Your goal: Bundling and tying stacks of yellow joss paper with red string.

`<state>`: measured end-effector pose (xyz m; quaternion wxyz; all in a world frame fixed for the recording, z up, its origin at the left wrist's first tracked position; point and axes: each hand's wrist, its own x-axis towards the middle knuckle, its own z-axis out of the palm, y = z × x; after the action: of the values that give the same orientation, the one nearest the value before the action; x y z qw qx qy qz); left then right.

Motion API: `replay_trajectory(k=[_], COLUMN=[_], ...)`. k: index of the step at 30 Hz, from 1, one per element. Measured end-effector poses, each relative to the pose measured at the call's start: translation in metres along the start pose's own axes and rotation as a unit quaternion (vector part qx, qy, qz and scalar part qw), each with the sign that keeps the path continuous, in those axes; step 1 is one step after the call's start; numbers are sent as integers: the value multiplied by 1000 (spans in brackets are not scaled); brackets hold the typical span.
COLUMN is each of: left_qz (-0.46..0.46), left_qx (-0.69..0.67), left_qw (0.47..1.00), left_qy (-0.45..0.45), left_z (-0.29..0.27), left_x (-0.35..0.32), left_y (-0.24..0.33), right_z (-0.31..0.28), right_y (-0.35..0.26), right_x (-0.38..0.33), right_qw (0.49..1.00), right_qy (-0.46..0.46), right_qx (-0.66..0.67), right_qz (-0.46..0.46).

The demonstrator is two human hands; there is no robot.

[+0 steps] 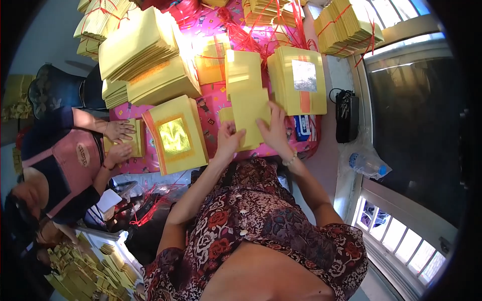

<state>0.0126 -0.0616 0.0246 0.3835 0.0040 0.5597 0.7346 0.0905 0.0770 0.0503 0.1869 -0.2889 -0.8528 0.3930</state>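
Observation:
In front of me, a yellow joss paper sheet (252, 108) lies tilted over a smaller stack of yellow paper (243, 70). My left hand (229, 139) has its fingers curled and its thumb at the sheet's lower left edge. On the other side, my right hand (274, 134) grips the sheet's right edge, thumb on top and fingers along the side. Just right of it stands a thick stack of joss paper (286, 83) with a silver foil square and an orange band. Another stack with a gold foil square (174, 135) lies to the left.
A pink patterned tablecloth (217, 95) covers the table. Tall yellow paper piles (143, 47) and red ties (241, 35) crowd its far side. At left, a co-worker's hands (119, 131) press on paper. A black pouch (346, 118) and plastic bottle (369, 165) are at right.

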Motion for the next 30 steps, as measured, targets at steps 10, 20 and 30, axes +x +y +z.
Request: replay_trajectory(k=[10,20,30], left_qz=[35,108,152], left_qx=[136,448,447], left_qw=[986,878,879], left_qy=[84,130,63], left_z=[-42,-50,-49], left_x=[-6,2,-3], left_y=[-62,-70,-58], right_z=[52,68,67], right_y=[38,39,37], right_x=[-40,-41,-41], right_qw=[995,993,994], right_qy=[-61,-67,-57], right_qx=[19,-27,-71], right_qz=[72,89,67])
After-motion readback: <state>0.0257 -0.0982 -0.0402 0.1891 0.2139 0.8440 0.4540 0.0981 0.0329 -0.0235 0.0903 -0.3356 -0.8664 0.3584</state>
